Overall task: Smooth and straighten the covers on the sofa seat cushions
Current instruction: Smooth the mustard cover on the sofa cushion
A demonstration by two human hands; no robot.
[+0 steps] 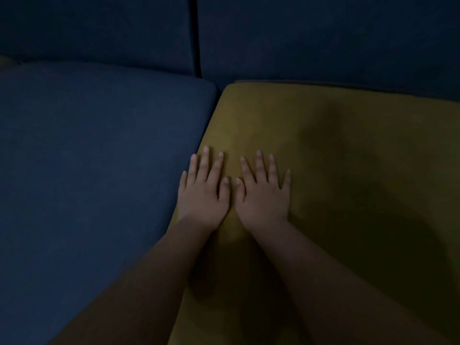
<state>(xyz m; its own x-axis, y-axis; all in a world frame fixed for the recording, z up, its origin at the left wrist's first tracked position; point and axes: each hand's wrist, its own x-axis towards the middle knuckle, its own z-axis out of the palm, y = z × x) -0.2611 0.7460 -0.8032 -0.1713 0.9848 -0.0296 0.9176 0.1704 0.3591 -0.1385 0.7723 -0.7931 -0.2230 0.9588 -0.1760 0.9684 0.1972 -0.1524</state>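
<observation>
My left hand (202, 192) lies flat, palm down, fingers straight and slightly spread, on the mustard-yellow seat cushion (348, 150), close to its left edge. My right hand (263, 194) lies flat beside it, palm down with fingers fanned, gripping nothing; the two thumbs nearly meet. The yellow cover has a soft, matte, suede-like nap, lying smooth with a rounded back-left corner and faint dark mottling; shadow covers the part nearest me. Just beside it on the left is the navy seat cushion (94, 155), a fine even weave, plump, with a rounded corner; a narrow seam runs between the two seats. Behind stand two navy back cushions, left (94, 28) and right (323, 36), the same woven cloth, split by a dark upright gap. Light is dim throughout.
</observation>
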